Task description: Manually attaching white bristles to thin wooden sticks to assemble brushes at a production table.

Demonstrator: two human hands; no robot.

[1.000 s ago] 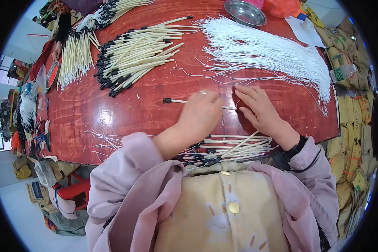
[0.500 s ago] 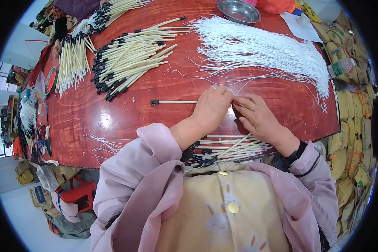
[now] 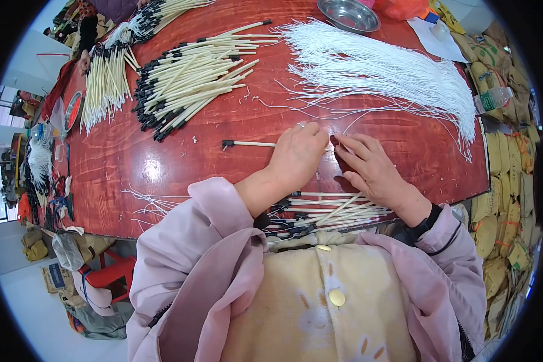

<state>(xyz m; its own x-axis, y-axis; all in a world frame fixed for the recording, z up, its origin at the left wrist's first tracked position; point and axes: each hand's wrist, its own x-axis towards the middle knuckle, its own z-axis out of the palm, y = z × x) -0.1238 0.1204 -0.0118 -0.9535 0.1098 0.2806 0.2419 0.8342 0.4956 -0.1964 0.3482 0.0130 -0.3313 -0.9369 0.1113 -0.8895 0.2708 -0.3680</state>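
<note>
My left hand is closed round a thin cream stick that lies level just above or on the red table. The stick's black end piece points left; its other end is covered by my fingers. Close to those fingertips is my right hand, fingers stretched toward them and thumb apart, with no stick in it. A thin white cord reaches from the far side to near the right fingertips; whether they touch it is unclear. Several similar sticks lie between my arms at the near table edge.
A large bundle of white cords spreads across the far right. Black-ended sticks are heaped at the far left, with a corded bunch beyond. Loose cords lie near my left sleeve. A metal bowl stands at the back.
My left hand and its stick have shifted slightly in the view, and a small gap now shows between the fingertips of both hands. The right hand has hardly moved.
</note>
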